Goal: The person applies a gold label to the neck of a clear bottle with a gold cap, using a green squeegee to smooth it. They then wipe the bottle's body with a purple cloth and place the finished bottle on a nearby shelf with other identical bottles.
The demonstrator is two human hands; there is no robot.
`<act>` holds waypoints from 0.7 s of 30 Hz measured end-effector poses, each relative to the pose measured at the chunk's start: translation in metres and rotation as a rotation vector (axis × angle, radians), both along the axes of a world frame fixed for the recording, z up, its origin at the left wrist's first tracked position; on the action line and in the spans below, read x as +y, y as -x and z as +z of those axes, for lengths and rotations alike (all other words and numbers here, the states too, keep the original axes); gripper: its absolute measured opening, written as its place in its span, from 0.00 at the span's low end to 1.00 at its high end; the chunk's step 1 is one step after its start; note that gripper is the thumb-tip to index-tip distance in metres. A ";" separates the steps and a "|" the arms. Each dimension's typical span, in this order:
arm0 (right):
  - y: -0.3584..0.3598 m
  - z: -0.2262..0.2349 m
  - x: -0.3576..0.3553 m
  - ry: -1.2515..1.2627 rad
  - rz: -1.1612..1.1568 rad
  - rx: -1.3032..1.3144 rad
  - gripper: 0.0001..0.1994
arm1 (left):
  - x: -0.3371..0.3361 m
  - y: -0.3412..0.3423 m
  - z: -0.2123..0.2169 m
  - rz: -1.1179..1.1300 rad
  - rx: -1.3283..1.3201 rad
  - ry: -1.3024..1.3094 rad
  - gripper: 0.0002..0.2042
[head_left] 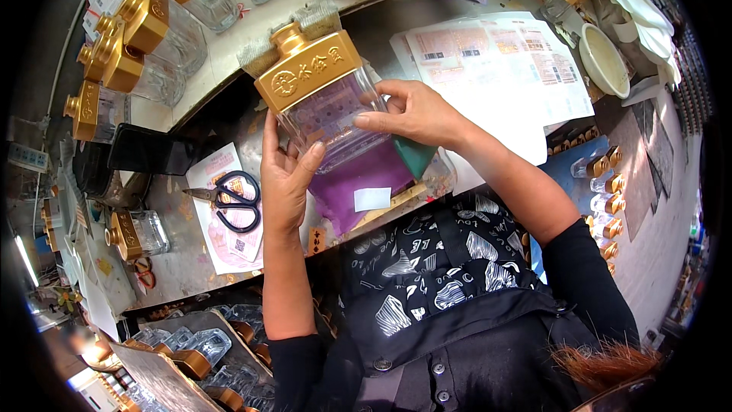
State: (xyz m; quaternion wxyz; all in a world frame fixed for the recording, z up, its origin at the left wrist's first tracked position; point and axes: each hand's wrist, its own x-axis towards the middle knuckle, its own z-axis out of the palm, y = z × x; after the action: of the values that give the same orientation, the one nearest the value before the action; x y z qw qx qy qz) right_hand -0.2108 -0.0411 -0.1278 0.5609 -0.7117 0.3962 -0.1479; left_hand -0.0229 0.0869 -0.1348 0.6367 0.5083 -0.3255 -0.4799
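Observation:
Between my two hands is a clear glass bottle [328, 118] with a broad gold shoulder and cap, its gold end pointing up and away from me. My left hand [286, 175] grips its lower left side, thumb on the front face. My right hand [415, 114] closes on the right edge, with its thumb across the glass. Under the bottle lies a purple cloth [343, 202] with a small white label [372, 198] on it. A green piece [414, 157] shows beneath my right hand. Black-handled scissors [236, 200] rest on printed sheets left of my left hand.
Several gold-capped bottles [145, 19] crowd the shelf at the far left. Printed label sheets [488, 61] spread to the right, near a white bowl [604, 61]. A dark phone-like slab [152, 151] and a lying bottle [139, 233] are at left. More bottles fill a box [191, 347] at lower left.

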 end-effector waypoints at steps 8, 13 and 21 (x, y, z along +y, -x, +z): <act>-0.006 0.003 0.009 0.101 -0.043 0.059 0.35 | -0.008 0.012 0.006 0.025 -0.095 0.017 0.45; -0.005 0.005 0.011 0.131 -0.053 0.111 0.38 | -0.007 0.011 0.007 0.013 -0.076 0.009 0.47; -0.004 0.008 0.016 0.130 -0.018 0.130 0.42 | -0.003 0.004 0.002 -0.016 -0.075 0.000 0.47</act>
State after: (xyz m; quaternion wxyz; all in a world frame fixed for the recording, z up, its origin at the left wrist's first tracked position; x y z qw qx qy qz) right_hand -0.2065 -0.0254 -0.1203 0.4853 -0.7510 0.4278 -0.1319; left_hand -0.0265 0.0838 -0.1329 0.6202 0.5235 -0.3532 -0.4654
